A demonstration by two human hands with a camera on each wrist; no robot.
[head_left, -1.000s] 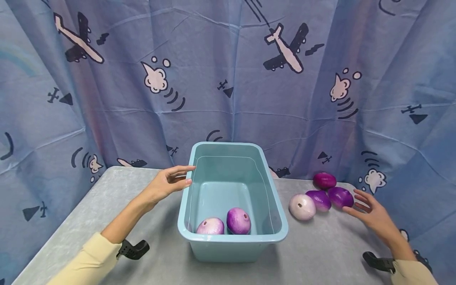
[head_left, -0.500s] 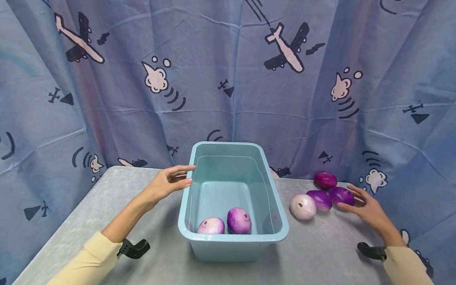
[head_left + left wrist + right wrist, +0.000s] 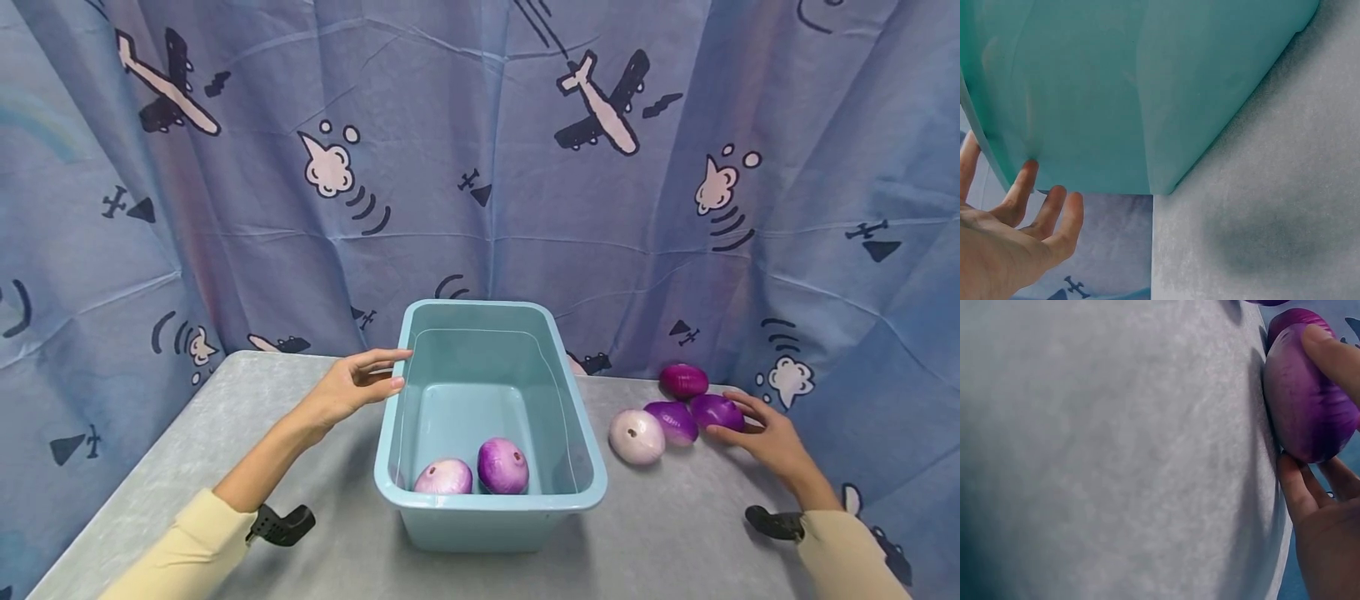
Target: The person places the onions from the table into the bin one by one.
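Note:
A light blue plastic tub (image 3: 491,502) stands mid-table; near its front end lie a pale onion (image 3: 444,477) and a purple-and-white onion (image 3: 502,467). My left hand (image 3: 352,387) touches the tub's left rim with relaxed fingers, spread along the outer wall (image 3: 1085,94) in the left wrist view. Right of the tub, my right hand (image 3: 776,442) holds a purple onion (image 3: 712,412) resting on the table. In the right wrist view, the thumb lies across this onion (image 3: 1300,400) and the other fingers curl under its far end.
Beside the held onion are another purple onion (image 3: 672,422), a whitish onion (image 3: 637,437) and a dark magenta onion (image 3: 683,380). The grey table (image 3: 300,467) ends at a blue curtain (image 3: 450,167) with airplane prints. Black wrist straps (image 3: 281,525) sit on both arms.
My right hand has moved left onto the rightmost purple onion, and its thumb and fingers have closed round it. The left hand, tub and other onions stay in place.

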